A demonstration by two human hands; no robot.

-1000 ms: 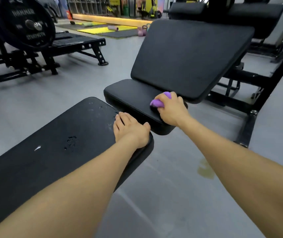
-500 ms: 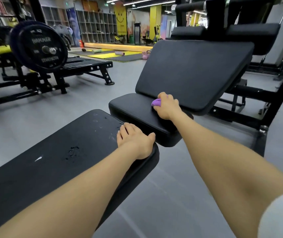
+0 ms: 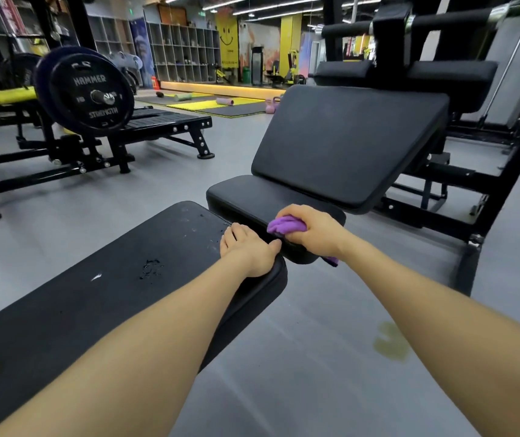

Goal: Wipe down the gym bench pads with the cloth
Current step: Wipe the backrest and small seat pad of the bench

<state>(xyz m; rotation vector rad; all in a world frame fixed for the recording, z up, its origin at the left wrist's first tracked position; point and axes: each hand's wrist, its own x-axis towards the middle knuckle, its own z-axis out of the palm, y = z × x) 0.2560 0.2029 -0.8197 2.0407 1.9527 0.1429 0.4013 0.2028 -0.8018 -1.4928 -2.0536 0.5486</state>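
Note:
My right hand (image 3: 312,228) is shut on a bunched purple cloth (image 3: 285,226) and presses it on the near right part of the small black seat pad (image 3: 242,193). A corner of the cloth hangs below the pad's right edge. Behind the seat rises the tilted black back pad (image 3: 347,143). My left hand (image 3: 249,249) rests flat, fingers together, on the far corner of the long black pad (image 3: 110,298) in front of me; it holds nothing. That pad carries scuffs and wet spots near its middle.
A plate-loaded machine with a black Hammer Strength plate (image 3: 90,96) stands on the left. The bench's black frame (image 3: 473,216) runs along the right. Grey floor lies below, with a yellowish stain (image 3: 391,342). Mats, rollers and kettlebells lie far back.
My right hand has drawn the cloth back from the seat's rear, near the back pad, to its near right edge. The camera view has lifted. My left hand stays put.

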